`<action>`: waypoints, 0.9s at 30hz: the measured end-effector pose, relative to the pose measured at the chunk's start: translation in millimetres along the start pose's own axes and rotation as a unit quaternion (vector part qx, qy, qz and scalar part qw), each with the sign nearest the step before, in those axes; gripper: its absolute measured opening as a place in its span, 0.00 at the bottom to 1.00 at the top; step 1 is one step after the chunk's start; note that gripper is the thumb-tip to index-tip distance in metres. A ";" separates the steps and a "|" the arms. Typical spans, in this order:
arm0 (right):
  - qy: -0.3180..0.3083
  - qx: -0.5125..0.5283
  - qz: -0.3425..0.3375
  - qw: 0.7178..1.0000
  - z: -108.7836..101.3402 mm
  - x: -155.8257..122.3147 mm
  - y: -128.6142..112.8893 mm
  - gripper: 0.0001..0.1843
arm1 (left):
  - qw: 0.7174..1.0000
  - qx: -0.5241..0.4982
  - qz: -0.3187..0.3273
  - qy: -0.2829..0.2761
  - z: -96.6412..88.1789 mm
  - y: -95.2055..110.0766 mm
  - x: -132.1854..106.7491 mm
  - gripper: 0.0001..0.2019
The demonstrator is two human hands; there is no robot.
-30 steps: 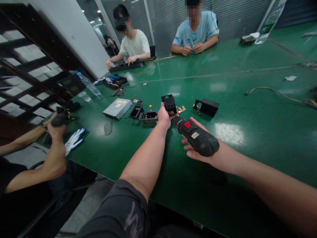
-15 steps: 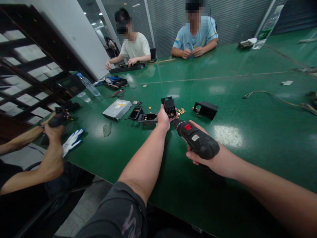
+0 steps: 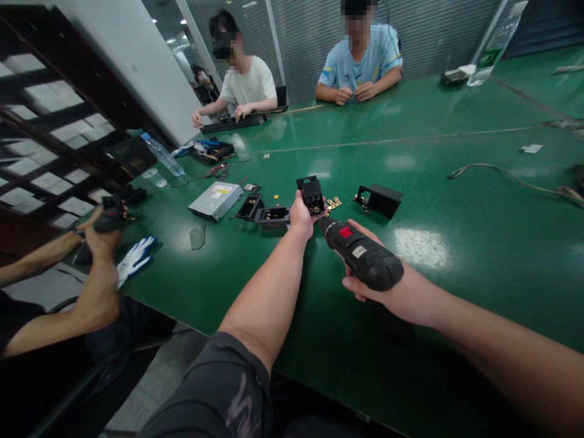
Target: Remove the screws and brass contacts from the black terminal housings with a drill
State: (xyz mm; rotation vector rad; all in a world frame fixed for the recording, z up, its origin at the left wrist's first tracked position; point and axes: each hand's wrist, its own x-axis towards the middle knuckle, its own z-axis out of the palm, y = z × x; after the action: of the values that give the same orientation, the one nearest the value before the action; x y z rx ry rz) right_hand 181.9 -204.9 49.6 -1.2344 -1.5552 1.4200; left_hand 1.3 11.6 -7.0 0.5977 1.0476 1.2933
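In my left hand (image 3: 302, 216) is a black plastic housing (image 3: 312, 193) with brass-coloured parts at its near side, the fingers closed round it. My right hand (image 3: 371, 283) grips a black power drill (image 3: 360, 252) with a red switch on top. The drill's front end points at the housing; whether its bit touches cannot be made out. Brass strips (image 3: 334, 204) lie just right of the housing. Close to my left hand, two more black housings, one at the back (image 3: 250, 205) and one in front (image 3: 272, 218), rest on the table. Another black housing (image 3: 381, 199) lies to the right.
A silver disc drive (image 3: 216, 201) and a white-blue glove (image 3: 135, 258) lie leftward on the green table (image 3: 479, 255). At far left a co-worker's hands hold another drill (image 3: 107, 220). Two people sit across the table. Loose wires (image 3: 511, 173) lie at right.
Both hands keep almost the same place, still holding the housing and the drill. The view has shifted very slightly.
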 end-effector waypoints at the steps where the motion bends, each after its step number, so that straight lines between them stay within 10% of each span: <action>1: 0.000 -0.001 0.000 1.000 -0.1 -0.1 0.4 0.71 | 1.000 -0.002 0.000 0.000 -0.1 -0.2 0.3 0.32; 27: 0.001 -0.008 -0.016 1.000 0.1 -0.5 4.0 0.71 | 1.000 0.002 -0.003 0.000 1.9 0.5 1.2 0.32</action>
State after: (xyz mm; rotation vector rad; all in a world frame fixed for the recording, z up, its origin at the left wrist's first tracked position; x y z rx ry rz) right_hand 182.8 -205.6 45.7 -1.2151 -1.5813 1.3870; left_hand 2.6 13.2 -6.0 0.5972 1.0506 1.2874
